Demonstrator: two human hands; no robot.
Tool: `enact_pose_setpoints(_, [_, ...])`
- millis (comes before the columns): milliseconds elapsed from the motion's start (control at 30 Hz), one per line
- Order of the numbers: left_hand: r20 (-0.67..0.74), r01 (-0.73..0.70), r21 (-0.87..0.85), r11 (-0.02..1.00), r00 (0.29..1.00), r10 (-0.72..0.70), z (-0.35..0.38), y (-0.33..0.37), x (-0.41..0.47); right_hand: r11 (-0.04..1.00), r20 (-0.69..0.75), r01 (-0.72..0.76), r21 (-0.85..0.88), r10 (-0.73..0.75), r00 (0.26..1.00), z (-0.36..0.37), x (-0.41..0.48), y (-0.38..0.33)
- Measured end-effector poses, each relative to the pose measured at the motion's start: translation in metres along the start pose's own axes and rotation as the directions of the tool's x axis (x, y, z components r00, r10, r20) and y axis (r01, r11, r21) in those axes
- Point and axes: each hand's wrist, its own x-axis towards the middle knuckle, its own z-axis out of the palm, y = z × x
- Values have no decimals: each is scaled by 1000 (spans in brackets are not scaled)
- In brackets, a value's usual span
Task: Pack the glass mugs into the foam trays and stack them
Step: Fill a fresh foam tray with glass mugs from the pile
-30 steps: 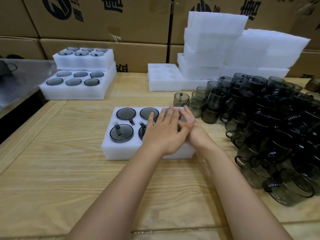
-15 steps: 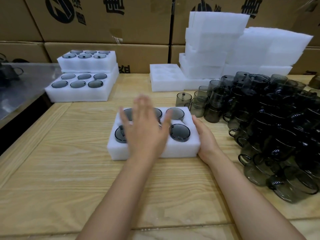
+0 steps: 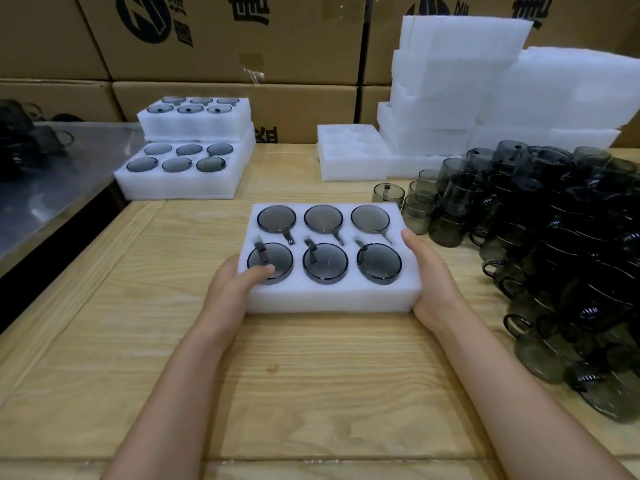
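- Holding the foam tray (image 3: 329,301) by its two short ends, both hands are near the middle of the wooden bench (image 3: 311,382).
- The left hand (image 3: 235,289) grips the left end. Its thumb lies on top and touches the rim of the front left mug (image 3: 277,259).
- The right hand (image 3: 433,282) grips the right end, with its thumb along the top edge. Its other fingers are hidden by the foam.
- Six dark glass mugs (image 3: 323,220) sit in the tray's holes, three at the back and three at the front.
- You cannot tell if the tray is resting on the bench or lifted a little.
- At the back left, two full trays (image 3: 180,187) sit one on top of the other.
- An empty tray (image 3: 349,168) lies at the back, just beside a tall pile of white foam (image 3: 485,81).
- A big heap of loose mugs (image 3: 554,254) fills the right side of the bench, near the right hand.
- Brown cardboard boxes (image 3: 294,46) stand behind it all.
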Motion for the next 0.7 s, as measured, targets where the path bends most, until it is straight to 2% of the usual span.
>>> enact_pose_setpoints(133, [-61, -96, -276, 956, 995, 83, 9, 6, 0, 989, 133, 74, 128, -92, 987, 0, -1, -4])
enact_pose_setpoints(233, [-190, -111, -528, 842, 982, 10, 17, 12, -3, 974, 126, 119, 192, -145, 981, 6, 0, 0])
enact_pose_setpoints(300, [-166, -68, -676, 734, 984, -61, 28, 14, -8, 957, 86, 165, 238, -191, 978, 15, 0, 4])
enact_pose_setpoints(333, [-138, -31, -707, 707, 986, -94, 36, 15, -10, 952, 68, 183, 243, -205, 976, 19, 0, 5])
enact_pose_setpoints(467, [-27, 146, -675, 723, 975, -222, 64, 11, -13, 955, 51, 234, 181, -247, 968, 25, 0, 10])
enact_pose_setpoints(600, [-80, 164, -705, 690, 948, -307, 62, 12, 2, 975, 94, 171, 141, -185, 978, 24, 2, 12])
enact_pose_setpoints(700, [-124, 143, -730, 669, 934, -335, 45, 22, 24, 991, 52, 81, 103, -87, 995, 22, 4, 16])
